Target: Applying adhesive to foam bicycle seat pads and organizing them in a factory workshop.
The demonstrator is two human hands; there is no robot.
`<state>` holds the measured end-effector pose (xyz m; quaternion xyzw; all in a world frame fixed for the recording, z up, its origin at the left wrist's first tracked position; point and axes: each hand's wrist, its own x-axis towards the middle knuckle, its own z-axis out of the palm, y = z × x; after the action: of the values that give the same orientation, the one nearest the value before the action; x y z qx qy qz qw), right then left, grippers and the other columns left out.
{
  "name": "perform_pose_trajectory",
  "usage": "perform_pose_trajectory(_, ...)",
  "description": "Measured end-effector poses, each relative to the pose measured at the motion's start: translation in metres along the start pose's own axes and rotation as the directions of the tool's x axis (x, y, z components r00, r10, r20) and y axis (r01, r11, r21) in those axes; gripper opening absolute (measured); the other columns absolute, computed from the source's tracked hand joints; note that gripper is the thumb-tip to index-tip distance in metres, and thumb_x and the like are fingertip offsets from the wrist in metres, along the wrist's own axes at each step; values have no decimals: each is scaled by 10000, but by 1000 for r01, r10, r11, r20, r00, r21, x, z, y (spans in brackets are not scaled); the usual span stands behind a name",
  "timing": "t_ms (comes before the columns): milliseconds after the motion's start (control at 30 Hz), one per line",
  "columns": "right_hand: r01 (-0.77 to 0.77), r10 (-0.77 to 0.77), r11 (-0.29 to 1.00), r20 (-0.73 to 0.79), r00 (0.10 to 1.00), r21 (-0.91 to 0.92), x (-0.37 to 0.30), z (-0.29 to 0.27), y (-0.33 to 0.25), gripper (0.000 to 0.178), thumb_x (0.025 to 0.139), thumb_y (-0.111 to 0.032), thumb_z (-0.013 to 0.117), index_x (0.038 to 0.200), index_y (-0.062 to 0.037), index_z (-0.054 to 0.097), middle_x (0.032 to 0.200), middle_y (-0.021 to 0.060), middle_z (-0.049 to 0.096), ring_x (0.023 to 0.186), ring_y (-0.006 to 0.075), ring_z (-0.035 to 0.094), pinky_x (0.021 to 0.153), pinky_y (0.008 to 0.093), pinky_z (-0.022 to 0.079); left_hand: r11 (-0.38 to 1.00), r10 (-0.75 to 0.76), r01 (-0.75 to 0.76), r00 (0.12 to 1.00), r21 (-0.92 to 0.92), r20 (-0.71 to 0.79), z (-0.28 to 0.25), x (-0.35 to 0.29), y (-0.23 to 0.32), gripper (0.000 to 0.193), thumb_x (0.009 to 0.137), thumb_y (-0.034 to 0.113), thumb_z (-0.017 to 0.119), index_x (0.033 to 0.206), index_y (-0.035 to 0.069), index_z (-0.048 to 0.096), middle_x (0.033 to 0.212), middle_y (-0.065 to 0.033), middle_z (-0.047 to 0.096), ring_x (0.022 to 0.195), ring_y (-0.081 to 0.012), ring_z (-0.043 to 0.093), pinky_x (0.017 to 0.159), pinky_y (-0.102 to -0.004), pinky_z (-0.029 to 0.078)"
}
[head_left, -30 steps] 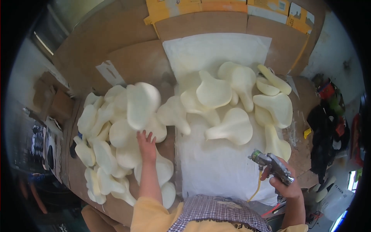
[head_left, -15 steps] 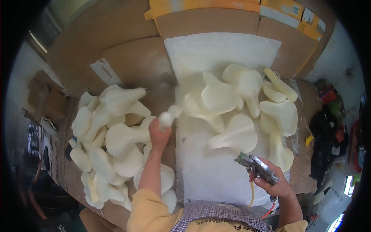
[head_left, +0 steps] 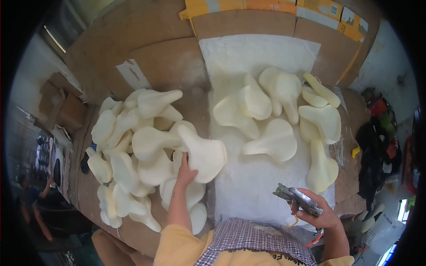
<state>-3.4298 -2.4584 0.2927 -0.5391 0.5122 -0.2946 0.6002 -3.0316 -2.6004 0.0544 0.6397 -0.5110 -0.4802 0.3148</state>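
Note:
My left hand [head_left: 185, 173] grips a cream-coloured foam bicycle saddle pad [head_left: 205, 157] by its edge; part of the fingers is hidden by the pad. The pad lies broad side up over the right edge of a heap of similar saddle pads [head_left: 148, 144]. In my right hand [head_left: 320, 212] is a metal spray gun [head_left: 299, 199], its nozzle pointing left, with a hose running down from it. More pads, such as a single saddle pad [head_left: 277, 142] beyond the gun, rest on white sheeting [head_left: 248, 190].
Cardboard panels [head_left: 164, 62] stand behind the work surface, with yellow boxes [head_left: 319, 11] along the top. Dark cloths and clutter [head_left: 372, 150] hang at the right. Another person [head_left: 33, 195] is at the far left.
The pad in my left hand has turned from a narrow blurred shape to its broad face, beside the left heap. My right hand still holds the spray gun. The whole view has shifted slightly.

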Motion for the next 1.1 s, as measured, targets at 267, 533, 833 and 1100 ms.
perform_pose_trajectory(267,154,-148,978,48,988,-142,2,12,-24,501,728,24,655,1201,-31,499,856,64,610,758,115,568,661,250,453,993,111,-112,993,-24,-30,-2,-4,-5,733,642,-61,572,1334,23,347,1217,-119,505,1088,-202,504,945,-281,365)
perform_pose_trajectory(533,273,-270,961,-60,961,53,-5,-12,-22,566,718,43,637,1248,-34,454,884,85,605,795,147,582,703,279,461,664,-71,-95,979,-742,-189,-23,2,16,533,711,2,627,1214,59,460,1134,-78,553,995,-247,568,851,-376,473)
perform_pose_trajectory(833,220,-178,969,-296,938,113,-5,-53,-10,594,786,-156,651,1282,29,382,888,106,590,816,173,576,747,317,466,929,-57,40,998,-368,-36,94,168,170,561,791,279,633,1293,178,405,1161,-56,503,951,-174,514,736,-322,452)
perform_pose_trajectory(1100,312,-232,947,-511,828,77,0,-82,-43,630,754,-214,664,1270,28,396,903,121,575,734,158,558,690,285,466,983,140,-122,980,134,-139,159,228,133,703,624,28,562,1303,129,409,1090,-91,542,842,-209,582,490,-304,494)
